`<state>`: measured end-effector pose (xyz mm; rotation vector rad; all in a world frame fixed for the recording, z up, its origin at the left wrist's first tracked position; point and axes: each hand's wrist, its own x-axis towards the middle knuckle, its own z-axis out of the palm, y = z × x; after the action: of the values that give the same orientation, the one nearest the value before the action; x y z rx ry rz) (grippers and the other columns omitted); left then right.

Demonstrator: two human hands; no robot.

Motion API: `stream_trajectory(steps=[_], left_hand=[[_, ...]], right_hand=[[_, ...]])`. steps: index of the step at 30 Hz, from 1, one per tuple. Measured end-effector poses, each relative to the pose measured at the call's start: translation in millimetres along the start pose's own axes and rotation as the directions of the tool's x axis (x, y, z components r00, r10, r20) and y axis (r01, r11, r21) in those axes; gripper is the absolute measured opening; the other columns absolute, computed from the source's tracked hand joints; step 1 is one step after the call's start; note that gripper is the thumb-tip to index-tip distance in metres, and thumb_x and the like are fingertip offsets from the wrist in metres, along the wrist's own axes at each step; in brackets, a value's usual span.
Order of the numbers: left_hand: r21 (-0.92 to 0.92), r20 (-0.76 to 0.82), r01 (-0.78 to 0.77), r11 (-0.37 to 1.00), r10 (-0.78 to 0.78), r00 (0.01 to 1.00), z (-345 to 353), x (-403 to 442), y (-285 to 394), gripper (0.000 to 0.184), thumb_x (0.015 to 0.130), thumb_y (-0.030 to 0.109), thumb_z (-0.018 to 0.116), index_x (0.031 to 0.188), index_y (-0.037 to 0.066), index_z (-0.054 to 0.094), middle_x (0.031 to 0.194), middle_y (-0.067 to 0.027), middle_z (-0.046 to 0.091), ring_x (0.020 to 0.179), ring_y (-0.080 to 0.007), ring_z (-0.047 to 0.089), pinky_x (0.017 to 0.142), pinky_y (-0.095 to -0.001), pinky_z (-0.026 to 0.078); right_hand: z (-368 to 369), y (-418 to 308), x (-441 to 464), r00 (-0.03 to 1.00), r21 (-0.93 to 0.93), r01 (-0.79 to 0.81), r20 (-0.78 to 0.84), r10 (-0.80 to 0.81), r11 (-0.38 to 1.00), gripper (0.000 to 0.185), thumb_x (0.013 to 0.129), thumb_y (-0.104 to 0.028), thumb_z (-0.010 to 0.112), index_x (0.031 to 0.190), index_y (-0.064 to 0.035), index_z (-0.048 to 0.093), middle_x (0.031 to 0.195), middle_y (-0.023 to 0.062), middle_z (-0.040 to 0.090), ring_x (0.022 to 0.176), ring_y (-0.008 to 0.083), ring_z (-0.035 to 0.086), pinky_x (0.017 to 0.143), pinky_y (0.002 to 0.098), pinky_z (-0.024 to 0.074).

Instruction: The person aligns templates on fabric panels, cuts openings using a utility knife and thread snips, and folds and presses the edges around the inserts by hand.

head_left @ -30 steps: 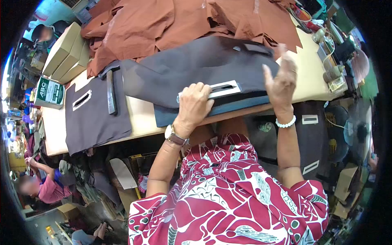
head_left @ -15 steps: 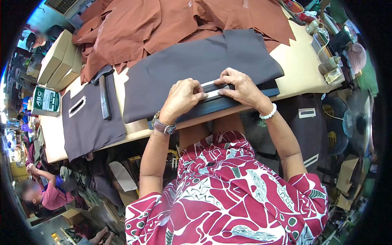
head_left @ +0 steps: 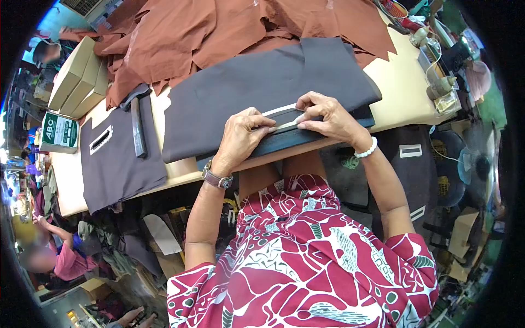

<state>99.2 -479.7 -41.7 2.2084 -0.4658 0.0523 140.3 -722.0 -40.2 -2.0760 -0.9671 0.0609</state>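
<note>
A dark brown sheet [head_left: 235, 87], which looks like leather or heavy cloth, lies at the table's front edge. Near its front is a long slot bordered by a white strip [head_left: 280, 110]. My left hand [head_left: 241, 136] is closed in a pinch at the slot's left end, thumb and forefinger on the strip's near side. At the opposite end, my right hand [head_left: 332, 119] pinches the strip too, thumb in front and forefinger behind. The fingers hide both slot ends. Beneath the sheet, a dark bluish slab [head_left: 273, 143] shows along the table edge.
To the left, a hammer [head_left: 138, 128] rests on another dark piece [head_left: 123, 175] with a white-edged slot. Beyond stand a green-and-white tin [head_left: 59, 132] and cream boxes [head_left: 76, 79]. Reddish-brown sheets [head_left: 235, 33] cover the back. A person in pink [head_left: 71, 257] sits at lower left.
My hands have moved slightly apart along the slot. The strip's near side looks narrower, and more of the dark slot shows between my fingers.
</note>
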Motion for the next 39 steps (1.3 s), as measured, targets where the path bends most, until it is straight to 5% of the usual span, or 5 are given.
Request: stream_trajectory(steps=[3, 8, 12, 16, 39], left_hand=[[0.009, -0.024, -0.027, 1.000, 0.027, 0.999, 0.6, 0.0, -2.4, 0.013, 0.075, 0.008, 0.069, 0.088, 0.006, 0.072, 0.074, -0.0079, 0.061, 0.071, -0.0189, 0.059, 0.065, -0.0302, 0.046], [0.038, -0.034, -0.055, 0.998, 0.056, 0.998, 2.4, -0.2, -1.0, 0.012, 0.075, 0.009, 0.068, 0.086, 0.005, 0.071, 0.074, -0.0094, 0.060, 0.072, -0.0213, 0.059, 0.065, -0.0319, 0.045], [0.141, -0.002, -0.102, 0.985, 0.104, 0.995, -8.6, -3.2, -0.9, 0.014, 0.076, 0.013, 0.068, 0.083, 0.001, 0.066, 0.074, -0.0098, 0.059, 0.069, -0.0228, 0.057, 0.065, -0.0326, 0.045], [0.097, 0.088, 0.080, 0.992, -0.089, 0.992, -40.6, -23.7, -12.0, 0.014, 0.076, 0.012, 0.068, 0.084, 0.000, 0.066, 0.073, -0.0083, 0.058, 0.065, -0.0189, 0.056, 0.060, -0.0315, 0.044], [0.147, -0.139, 0.079, 0.986, -0.058, 0.989, -54.4, -56.5, -31.2, 0.021, 0.071, 0.017, 0.074, 0.080, 0.001, 0.064, 0.078, -0.0065, 0.055, 0.073, -0.0193, 0.054, 0.066, -0.0302, 0.043]], right_hand=[[-6.9, -3.8, 4.9, 0.989, 0.039, -0.125, -0.070, 0.127, 0.991, 0.016, 0.076, -0.015, 0.069, 0.082, -0.0007, 0.066, 0.095, 0.0099, 0.060, 0.089, 0.0242, 0.058, 0.078, 0.0328, 0.0465], [27.6, 1.8, 14.9, 0.969, -0.508, -0.062, -0.235, -0.069, 0.859, 0.037, 0.075, -0.032, 0.066, 0.102, -0.0073, 0.063, 0.111, 0.0099, 0.054, 0.107, 0.0296, 0.049, 0.091, 0.0411, 0.0395], [45.5, -8.2, 23.5, 0.974, -0.478, -0.039, -0.214, -0.074, 0.878, 0.045, 0.076, -0.035, 0.066, 0.110, -0.0071, 0.060, 0.116, 0.0109, 0.052, 0.116, 0.0296, 0.045, 0.098, 0.0409, 0.0366], [18.5, 0.7, 13.1, 0.978, -0.470, -0.129, -0.203, 0.036, 0.873, 0.047, 0.076, -0.036, 0.067, 0.112, -0.0066, 0.059, 0.117, 0.0108, 0.051, 0.115, 0.0288, 0.045, 0.097, 0.0406, 0.0376], [99.0, -33.1, 58.5, 0.988, -0.496, 0.063, -0.089, -0.123, 0.866, 0.048, 0.081, -0.040, 0.060, 0.117, -0.0088, 0.057, 0.124, 0.0126, 0.048, 0.119, 0.0288, 0.040, 0.100, 0.0436, 0.0306]])
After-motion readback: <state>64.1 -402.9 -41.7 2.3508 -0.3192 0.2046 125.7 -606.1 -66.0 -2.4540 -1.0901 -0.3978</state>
